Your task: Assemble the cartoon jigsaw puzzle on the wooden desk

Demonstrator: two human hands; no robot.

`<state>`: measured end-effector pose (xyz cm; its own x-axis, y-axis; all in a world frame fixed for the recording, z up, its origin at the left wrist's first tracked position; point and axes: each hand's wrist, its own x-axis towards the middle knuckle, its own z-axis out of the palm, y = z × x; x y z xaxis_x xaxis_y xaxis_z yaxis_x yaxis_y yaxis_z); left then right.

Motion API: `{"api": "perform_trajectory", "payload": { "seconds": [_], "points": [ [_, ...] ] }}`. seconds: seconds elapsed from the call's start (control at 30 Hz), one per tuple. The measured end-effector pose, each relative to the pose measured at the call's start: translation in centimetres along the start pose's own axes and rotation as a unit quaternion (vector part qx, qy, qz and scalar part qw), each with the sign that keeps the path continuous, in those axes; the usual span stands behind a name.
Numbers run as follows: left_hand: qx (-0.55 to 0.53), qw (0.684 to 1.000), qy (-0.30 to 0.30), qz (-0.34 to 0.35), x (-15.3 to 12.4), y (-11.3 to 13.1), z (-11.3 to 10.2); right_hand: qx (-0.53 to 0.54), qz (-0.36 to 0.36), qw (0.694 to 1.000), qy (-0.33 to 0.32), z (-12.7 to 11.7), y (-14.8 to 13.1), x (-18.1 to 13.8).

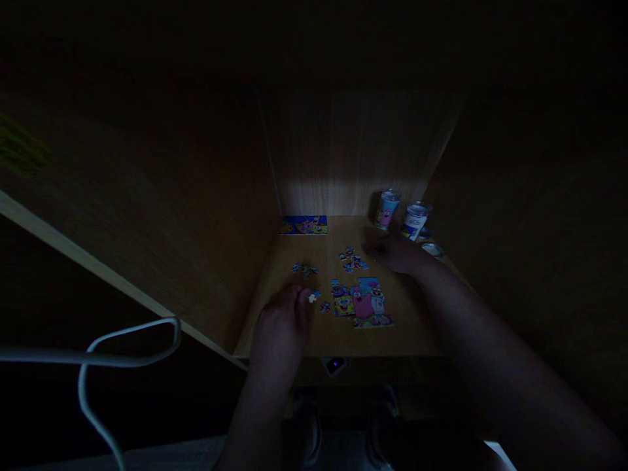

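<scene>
My left hand (283,320) is low over the wooden surface, its fingers drawn together at a small puzzle piece (313,297) with a pale face showing. My right hand (392,252) reaches to the far right side, beside a cluster of loose puzzle pieces (354,263); its fingers are dark and hard to make out. Between the hands and nearer to me lies a partly joined cartoon puzzle (364,304), with yellow and pink figures. Another loose piece (325,306) rests just left of it. A small group of pieces (305,269) lies beyond my left hand.
A cartoon picture card (303,225) lies at the back left. Two clear-topped printed canisters, one pink and blue (386,210) and one white and blue (415,221), stand at the back right near a round lid (432,250). Wooden panels enclose the sides. A white cable (88,358) hangs at left.
</scene>
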<state>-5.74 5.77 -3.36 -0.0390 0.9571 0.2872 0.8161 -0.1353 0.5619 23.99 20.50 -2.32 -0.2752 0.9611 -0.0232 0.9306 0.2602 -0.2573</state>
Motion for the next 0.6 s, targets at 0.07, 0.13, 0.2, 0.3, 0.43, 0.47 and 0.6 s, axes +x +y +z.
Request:
{"api": "perform_trajectory", "payload": {
  "seconds": [0.07, 0.13, 0.2, 0.3, 0.43, 0.47, 0.6],
  "points": [
    [-0.049, 0.999, 0.003, -0.011, 0.0, -0.1, -0.2, 0.004, -0.005, 1.0, 0.007, -0.1, -0.1, 0.0],
    [-0.101, 0.995, 0.013, -0.014, 0.0, -0.1, -0.5, 0.014, -0.009, 1.0, 0.012, -0.1, -0.3, -0.1],
    [-0.144, 0.989, 0.033, -0.014, 0.0, 0.1, -0.8, 0.025, -0.009, 0.999, 0.02, -0.1, -0.5, -0.1],
    [-0.197, 0.978, 0.061, -0.033, -0.3, 0.8, -1.1, 0.05, -0.021, 0.997, 0.054, -0.2, -0.9, -0.2],
    [-0.267, 0.959, 0.078, -0.054, -0.6, 1.8, -0.6, 0.123, -0.082, 0.986, 0.079, -0.2, -1.7, -0.4],
    [-0.278, 0.956, 0.08, -0.05, -0.6, 1.9, -0.3, 0.139, -0.093, 0.983, 0.08, -0.2, -1.9, -0.5],
    [-0.308, 0.948, 0.08, -0.019, -0.7, 2.0, 0.5, 0.173, -0.108, 0.975, 0.084, 0.0, -2.3, -0.5]
  ]
}}
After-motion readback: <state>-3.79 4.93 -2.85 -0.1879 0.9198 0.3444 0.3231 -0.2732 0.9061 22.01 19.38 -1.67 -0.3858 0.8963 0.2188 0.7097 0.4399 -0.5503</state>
